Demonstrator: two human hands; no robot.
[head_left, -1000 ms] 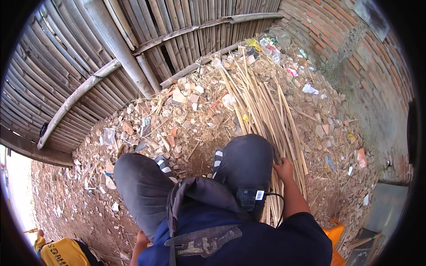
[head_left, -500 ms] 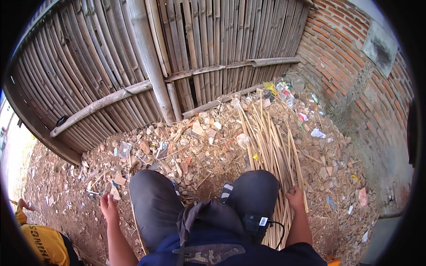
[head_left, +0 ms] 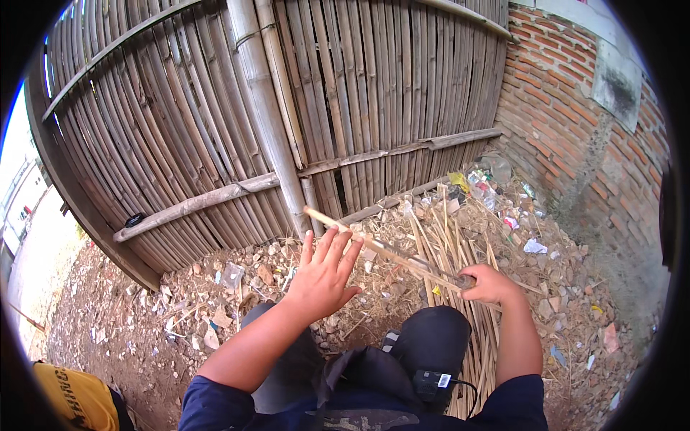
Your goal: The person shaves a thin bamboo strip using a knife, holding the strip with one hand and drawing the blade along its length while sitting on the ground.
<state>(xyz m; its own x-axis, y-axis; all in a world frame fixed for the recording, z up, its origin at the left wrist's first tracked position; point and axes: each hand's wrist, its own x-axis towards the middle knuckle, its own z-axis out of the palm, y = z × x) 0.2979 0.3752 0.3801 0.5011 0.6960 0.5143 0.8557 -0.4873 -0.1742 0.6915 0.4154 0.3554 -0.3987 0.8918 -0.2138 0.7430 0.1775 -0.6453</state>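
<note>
My right hand [head_left: 493,284] is closed around the dark handle of what looks like a thin-bladed knife [head_left: 467,281], its grey blade lying along a pale bamboo strip [head_left: 411,262]. The strip slants up to the left from the same fist, off the ground. My left hand [head_left: 320,273] is open, fingers spread just below the strip's far part; whether the fingertips touch it I cannot tell. Beneath my right arm lies a bundle of split bamboo strips [head_left: 480,330], running past my right knee.
A bamboo fence [head_left: 194,129] rises in front, meeting a brick wall [head_left: 553,108] on the right. Stones and litter [head_left: 481,190] cover the ground. Beside my right thigh sits a small black device [head_left: 428,384] with a cable. A person in a yellow shirt [head_left: 75,395] is at lower left.
Both hands have risen and moved forward, the left swinging in toward the middle. A bamboo strip is now lifted above the bundle in my right hand. The view has tilted up.
</note>
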